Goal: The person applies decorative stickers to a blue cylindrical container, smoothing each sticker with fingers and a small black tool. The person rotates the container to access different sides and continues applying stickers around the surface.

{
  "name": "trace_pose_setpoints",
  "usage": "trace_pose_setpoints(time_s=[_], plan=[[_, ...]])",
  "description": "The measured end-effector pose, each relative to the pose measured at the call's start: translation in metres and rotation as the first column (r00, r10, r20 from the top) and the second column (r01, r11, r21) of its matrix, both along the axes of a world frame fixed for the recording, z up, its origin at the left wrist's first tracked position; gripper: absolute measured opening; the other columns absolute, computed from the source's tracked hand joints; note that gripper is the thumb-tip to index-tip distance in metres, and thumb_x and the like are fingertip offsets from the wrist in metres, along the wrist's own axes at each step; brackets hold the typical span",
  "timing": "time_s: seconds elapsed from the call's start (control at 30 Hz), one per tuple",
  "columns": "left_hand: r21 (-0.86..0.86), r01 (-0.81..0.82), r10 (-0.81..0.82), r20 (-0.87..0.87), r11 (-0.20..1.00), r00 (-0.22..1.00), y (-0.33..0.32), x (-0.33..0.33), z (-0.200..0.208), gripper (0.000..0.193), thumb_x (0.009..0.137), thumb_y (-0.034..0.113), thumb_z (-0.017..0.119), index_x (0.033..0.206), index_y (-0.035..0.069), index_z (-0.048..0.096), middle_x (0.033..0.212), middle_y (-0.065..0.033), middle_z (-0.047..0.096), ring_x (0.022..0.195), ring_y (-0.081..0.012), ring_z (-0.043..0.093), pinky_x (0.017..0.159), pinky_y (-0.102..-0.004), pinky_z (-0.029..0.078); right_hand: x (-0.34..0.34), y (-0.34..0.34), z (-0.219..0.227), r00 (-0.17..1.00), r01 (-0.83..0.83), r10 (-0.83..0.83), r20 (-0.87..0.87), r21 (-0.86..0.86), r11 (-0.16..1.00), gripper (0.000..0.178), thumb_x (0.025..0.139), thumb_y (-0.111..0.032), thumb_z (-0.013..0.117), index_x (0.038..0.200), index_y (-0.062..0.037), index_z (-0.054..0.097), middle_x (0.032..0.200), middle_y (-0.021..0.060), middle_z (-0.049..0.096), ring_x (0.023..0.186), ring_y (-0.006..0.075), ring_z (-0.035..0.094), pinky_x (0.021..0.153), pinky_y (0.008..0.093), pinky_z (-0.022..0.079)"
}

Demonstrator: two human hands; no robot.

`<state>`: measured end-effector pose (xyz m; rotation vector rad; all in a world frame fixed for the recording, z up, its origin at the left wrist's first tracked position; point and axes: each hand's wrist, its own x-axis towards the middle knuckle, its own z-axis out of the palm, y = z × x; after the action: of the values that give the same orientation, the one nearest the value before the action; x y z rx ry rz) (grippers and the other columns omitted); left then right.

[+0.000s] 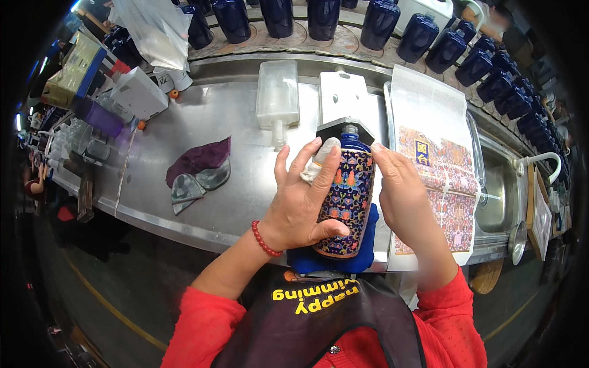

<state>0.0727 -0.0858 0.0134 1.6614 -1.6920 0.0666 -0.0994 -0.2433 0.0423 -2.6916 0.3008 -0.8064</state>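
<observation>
Plainly, the steel desk (215, 104) comes first; at its near edge the patterned bottle (350, 190) lies neck-away over blue cloth (300, 260); probably stiff, slick, breakable glass, best held round its body; the left hand's (294, 208) grip spreads wide, thumb against it; the right hand (402, 190) touches its shoulder, closure unclear.

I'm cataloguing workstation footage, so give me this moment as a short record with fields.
Left hand: spread against the patterned bottle, red bracelet at wrist
Right hand: fingers at the bottle's right shoulder
Bottle neck: points away from the person
Left of hands: purple-and-grey cloth
Right of hands: printed sheets, then sink
Far side: row of dark blue bottles
</observation>
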Motion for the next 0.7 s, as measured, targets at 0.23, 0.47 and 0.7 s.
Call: trace_pose_setpoints(time_s=[0.23,0.47,0.7], plan=[[0.001,0.003,-0.003,-0.076,1.0,0.997,0.001,0.005,0.002,0.1,0.093,0.08,0.039,0.153,0.001,0.043,0.148,-0.0184,0.053,0.145,-0.0378,0.033,0.12,-0.0616,0.009,-0.004,0.007,0.002,0.996,0.006,-0.021,-0.091,-0.157,0.988,0.06,0.081,0.006,0.062,0.139,-0.0085,0.062,0.135,0.024,0.059,0.118,0.0388,0.06,0.096,0.0449,0.048],[-0.032,-0.039,0.037,-0.078,0.999,0.996,0.003,0.001,-0.008,0.086,0.096,0.073,0.043,0.148,0.005,0.053,0.146,-0.0197,0.054,0.141,-0.0371,0.039,0.119,-0.0614,0.01,-0.003,0.014,0.009,0.984,0.04,-0.065,-0.165,-0.15,0.988,0.063,0.081,0.005,0.063,0.141,-0.0153,0.062,0.14,0.0218,0.056,0.123,0.04,0.057,0.102,0.0487,0.046],[-0.05,-0.019,0.013,-0.12,0.999,0.993,0.001,0.005,-0.005,0.077,0.097,0.07,0.047,0.144,0.01,0.058,0.144,-0.0184,0.056,0.139,-0.0379,0.041,0.118,-0.0635,0.011,-0.003,0.015,0.012,0.984,0.048,-0.067,-0.164,-0.115,0.992,0.062,0.081,0.005,0.062,0.139,-0.0164,0.064,0.138,0.0215,0.057,0.122,0.0402,0.057,0.103,0.0488,0.045]])
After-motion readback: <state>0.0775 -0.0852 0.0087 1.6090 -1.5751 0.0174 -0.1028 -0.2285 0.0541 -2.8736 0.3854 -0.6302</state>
